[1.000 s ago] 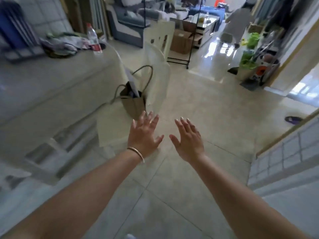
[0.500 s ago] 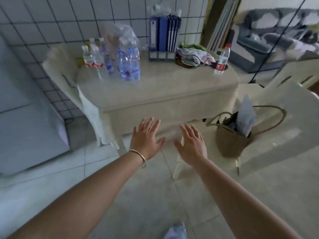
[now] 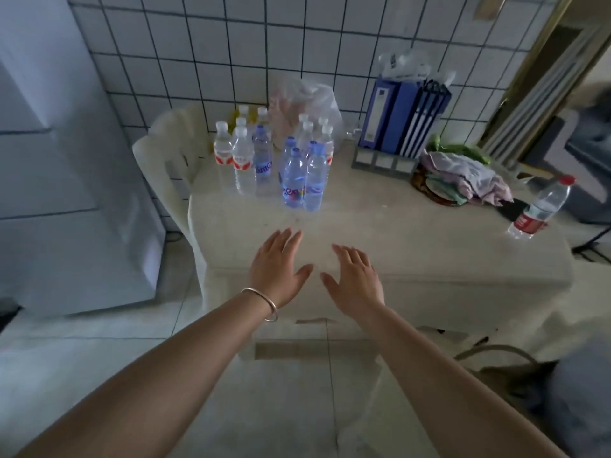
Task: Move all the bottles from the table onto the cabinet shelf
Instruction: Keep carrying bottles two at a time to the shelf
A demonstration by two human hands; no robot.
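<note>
Both hands were stretched forward, palms down, above the near edge of the desk [image 3: 413,233], holding nothing. The left hand [image 3: 276,271], with a thin bracelet [image 3: 264,300] at its wrist, had its fingers [image 3: 287,238] released and spread; the right hand [image 3: 355,277] lay just beside it, its fingers [image 3: 347,251] equally loose and extended. Neither hand touched a bottle. The bottles stood upright in a cluster of bottles [image 3: 277,160] toward the back left of the desk, close to the tiled wall [image 3: 231,54]: red-labelled ones on the left, blue-tinted ones in front and at the middle, more with pale caps behind. A single red-capped bottle [image 3: 539,208] stood well apart from them, tilted in the view, near the desk's right edge. Behind the cluster sat a crumpled clear plastic bag [image 3: 307,97]. To its right stood blue binders [image 3: 401,120] in a rack, and beside those lay a heap of cloth [image 3: 463,178]. A pale plastic chair [image 3: 165,157] stood against the desk's left side, and a large white appliance [image 3: 66,160] filled the left of the view; the picture was somewhat blurred.
</note>
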